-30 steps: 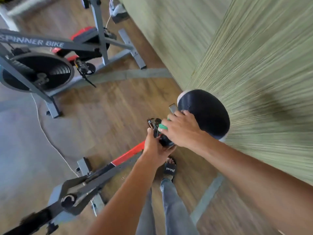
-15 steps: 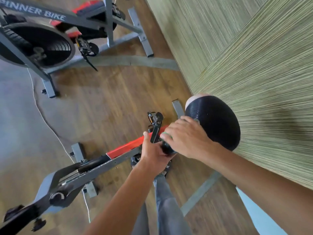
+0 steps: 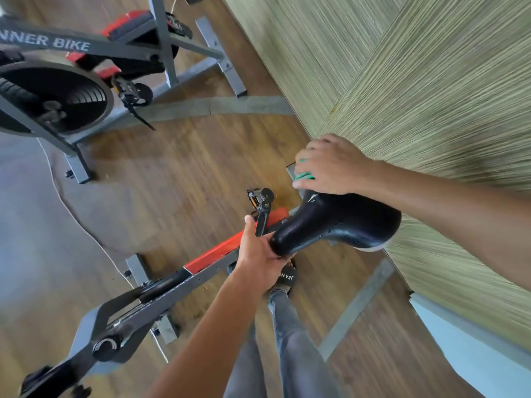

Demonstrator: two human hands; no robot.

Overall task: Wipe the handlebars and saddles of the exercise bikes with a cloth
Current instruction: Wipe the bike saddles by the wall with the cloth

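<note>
A black saddle point(image 3: 339, 222) of the near exercise bike sits at centre right, its surface glistening. My left hand point(image 3: 258, 254) grips the saddle's narrow nose from below. My right hand point(image 3: 327, 165) is closed on a green cloth point(image 3: 305, 176), of which only a small bit shows under the fingers, at the saddle's far edge. The near bike's grey and red frame point(image 3: 212, 254) runs down to the lower left. Its handlebars are not in view.
A second grey bike point(image 3: 71, 47) marked "BIKE" with a black flywheel point(image 3: 54, 101) stands at the upper left. A pedal point(image 3: 260, 198) sticks up by my left hand. A white cable point(image 3: 86, 225) trails over the wooden floor. A green textured wall point(image 3: 416, 96) runs along the right.
My right hand has slid with the cloth from the saddle's nose to its far edge. The view has shifted, so the whole saddle top shows. My left hand keeps hold of the nose.
</note>
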